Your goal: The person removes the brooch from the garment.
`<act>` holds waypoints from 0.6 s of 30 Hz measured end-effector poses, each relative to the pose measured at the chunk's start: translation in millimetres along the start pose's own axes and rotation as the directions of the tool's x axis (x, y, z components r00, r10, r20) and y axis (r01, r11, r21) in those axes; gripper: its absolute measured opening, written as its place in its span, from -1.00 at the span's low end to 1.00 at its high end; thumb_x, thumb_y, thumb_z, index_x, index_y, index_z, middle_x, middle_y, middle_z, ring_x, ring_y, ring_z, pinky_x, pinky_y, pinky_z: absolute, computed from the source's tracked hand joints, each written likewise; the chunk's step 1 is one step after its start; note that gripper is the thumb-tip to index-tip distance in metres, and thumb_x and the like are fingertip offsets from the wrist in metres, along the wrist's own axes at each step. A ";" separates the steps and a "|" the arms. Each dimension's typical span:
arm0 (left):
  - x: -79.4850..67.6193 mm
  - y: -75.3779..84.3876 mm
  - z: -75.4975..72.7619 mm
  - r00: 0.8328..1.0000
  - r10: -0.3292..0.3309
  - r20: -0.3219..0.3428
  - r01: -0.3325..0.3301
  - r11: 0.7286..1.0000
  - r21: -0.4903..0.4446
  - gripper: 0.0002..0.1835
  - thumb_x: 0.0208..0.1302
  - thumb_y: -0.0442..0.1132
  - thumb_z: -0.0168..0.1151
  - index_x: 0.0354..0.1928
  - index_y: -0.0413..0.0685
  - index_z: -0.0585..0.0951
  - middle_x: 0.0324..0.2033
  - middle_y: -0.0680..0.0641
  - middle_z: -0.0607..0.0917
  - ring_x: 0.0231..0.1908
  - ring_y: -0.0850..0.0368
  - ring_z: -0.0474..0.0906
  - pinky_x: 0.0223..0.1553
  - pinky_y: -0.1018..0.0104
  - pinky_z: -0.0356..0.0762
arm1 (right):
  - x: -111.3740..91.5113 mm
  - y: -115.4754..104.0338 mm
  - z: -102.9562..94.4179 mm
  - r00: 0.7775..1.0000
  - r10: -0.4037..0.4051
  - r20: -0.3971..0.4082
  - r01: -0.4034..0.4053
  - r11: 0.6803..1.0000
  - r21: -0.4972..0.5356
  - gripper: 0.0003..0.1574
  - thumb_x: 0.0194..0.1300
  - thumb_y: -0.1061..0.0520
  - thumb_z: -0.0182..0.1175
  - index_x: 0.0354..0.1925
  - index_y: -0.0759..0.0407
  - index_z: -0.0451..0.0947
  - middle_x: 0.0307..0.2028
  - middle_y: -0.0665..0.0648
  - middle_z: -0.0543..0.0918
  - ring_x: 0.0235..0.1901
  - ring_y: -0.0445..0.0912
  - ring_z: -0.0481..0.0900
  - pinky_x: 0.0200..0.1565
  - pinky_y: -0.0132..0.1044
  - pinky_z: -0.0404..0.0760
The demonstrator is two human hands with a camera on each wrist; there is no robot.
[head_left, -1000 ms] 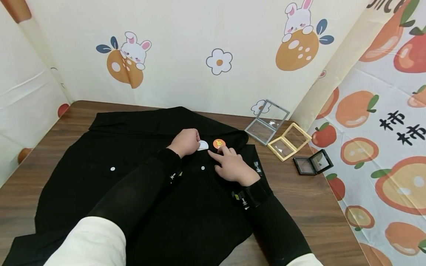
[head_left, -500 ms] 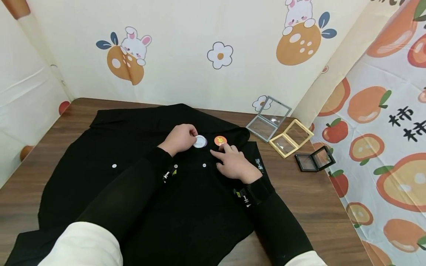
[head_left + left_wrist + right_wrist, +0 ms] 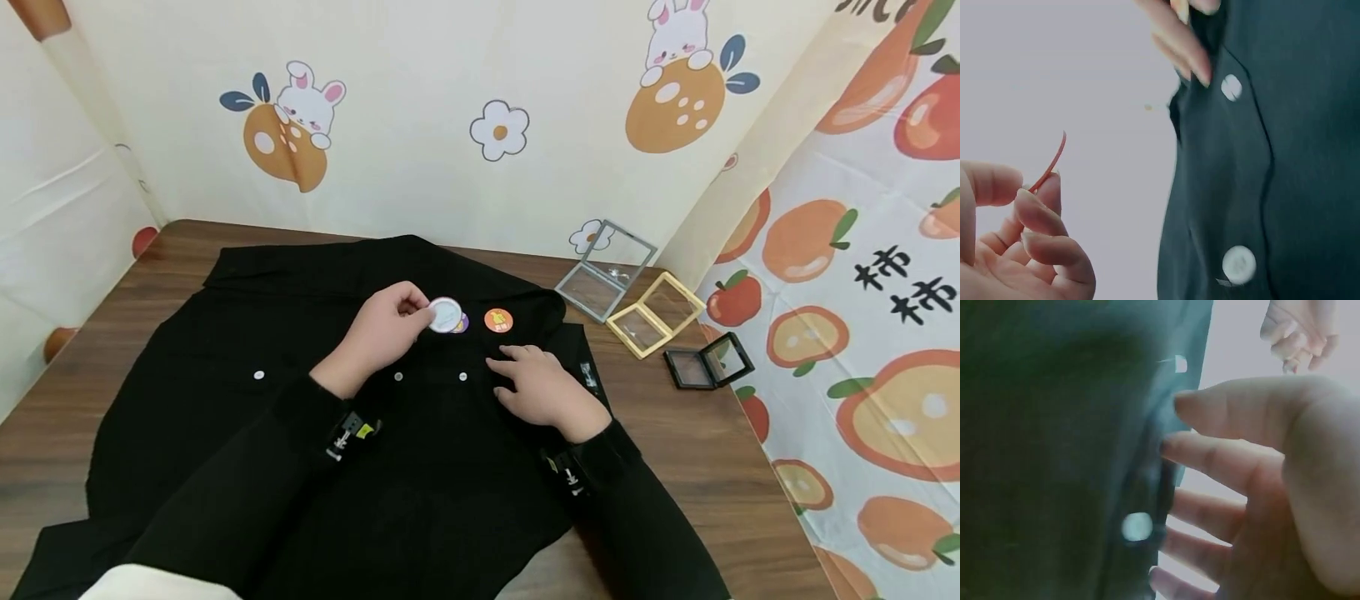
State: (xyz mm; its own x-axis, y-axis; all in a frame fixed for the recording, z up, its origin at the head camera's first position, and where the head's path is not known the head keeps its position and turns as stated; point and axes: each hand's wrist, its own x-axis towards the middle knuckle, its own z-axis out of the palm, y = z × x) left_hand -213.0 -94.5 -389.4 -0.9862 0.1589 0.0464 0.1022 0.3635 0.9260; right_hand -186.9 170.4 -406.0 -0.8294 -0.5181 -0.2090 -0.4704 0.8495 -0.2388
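In the head view my left hand (image 3: 386, 333) pinches a round badge (image 3: 444, 315) by its left edge, its white back with a raised rim facing up. Edge-on in the left wrist view, the same badge (image 3: 1052, 165) is thin, curved and reddish. Partly hidden behind it shows a purple and yellow round badge (image 3: 464, 323) at the shirt. An orange round badge (image 3: 498, 320) lies on the black shirt (image 3: 420, 492) to the right. Below it my right hand (image 3: 551, 390) rests with fingers spread, fingertips near the shirt's edge in the right wrist view, holding nothing.
Three small hinged display frames stand open at the table's right: a grey frame (image 3: 606, 271), a yellow frame (image 3: 656, 314) and a black frame (image 3: 708, 362). White buttons (image 3: 398, 377) dot the shirt. Printed cloth walls (image 3: 412, 150) enclose the wooden table (image 3: 720, 483).
My left hand has drawn back leftward, tilting the white-backed badge, and the purple badge behind it shows. My right hand has slid down from the orange badge, its fingers spreading.
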 end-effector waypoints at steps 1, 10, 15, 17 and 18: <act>-2.8 2.2 -0.6 1.000 0.002 0.008 -0.002 0.999 -0.054 -0.89 0.48 -0.22 0.22 -0.18 -0.12 0.61 -0.41 -0.11 0.65 -0.43 0.00 0.56 -0.36 0.17 0.56 | -1.2 -2.0 -3.6 0.999 -0.006 -0.034 0.007 1.000 0.028 -0.40 0.56 -0.02 0.16 0.47 0.05 0.44 0.47 0.22 0.36 0.45 0.17 0.27 0.42 0.16 0.22; -30.2 25.1 -2.9 0.985 0.090 0.148 0.001 0.854 -0.520 -0.89 0.49 -0.42 0.16 -0.10 -0.38 0.52 -0.23 -0.26 0.70 -0.32 0.03 0.76 -0.16 0.16 0.74 | 0.7 -38.1 -38.0 0.916 -0.060 -0.397 0.229 0.890 0.394 -0.65 0.52 0.02 0.21 0.14 0.15 0.66 -0.02 0.00 0.71 -0.05 -0.17 0.64 0.03 -0.18 0.63; -39.2 37.4 -5.7 0.980 0.167 0.110 -0.072 0.808 -0.585 -0.86 0.48 -0.44 0.18 -0.10 -0.46 0.49 -0.19 -0.31 0.67 -0.25 -0.01 0.79 -0.08 0.08 0.72 | 2.9 -50.1 -52.4 0.845 -0.043 -0.534 0.393 0.726 0.564 -0.74 0.51 0.16 0.19 0.08 0.21 0.66 -0.16 0.03 0.72 -0.24 -0.13 0.64 -0.19 -0.22 0.63; -41.4 41.3 -7.4 0.979 0.184 0.087 -0.097 0.796 -0.597 -0.85 0.47 -0.44 0.21 -0.11 -0.47 0.48 -0.16 -0.34 0.66 -0.24 -0.01 0.79 -0.08 0.07 0.72 | 2.6 -52.8 -56.5 0.819 -0.058 -0.570 0.463 0.654 0.598 -0.73 0.50 0.23 0.19 0.09 0.27 0.64 -0.15 0.09 0.72 -0.23 -0.07 0.65 -0.17 -0.20 0.64; -42.3 42.8 -8.4 0.978 0.194 0.077 -0.110 0.793 -0.599 -0.83 0.47 -0.43 0.22 -0.12 -0.48 0.48 -0.15 -0.35 0.64 -0.24 -0.02 0.79 -0.08 0.06 0.72 | 2.5 -54.0 -57.9 0.809 -0.067 -0.584 0.490 0.626 0.606 -0.73 0.49 0.25 0.18 0.10 0.29 0.63 -0.14 0.11 0.72 -0.20 -0.05 0.65 -0.14 -0.18 0.65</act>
State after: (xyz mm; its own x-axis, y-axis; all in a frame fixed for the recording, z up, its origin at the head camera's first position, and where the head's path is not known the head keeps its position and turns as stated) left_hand -168.0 -93.4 -348.5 -0.9345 0.2971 0.1962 0.1113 -0.2795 0.9537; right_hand -181.0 129.0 -338.8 -0.8153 -0.4176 0.4011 -0.5183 0.2176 -0.8271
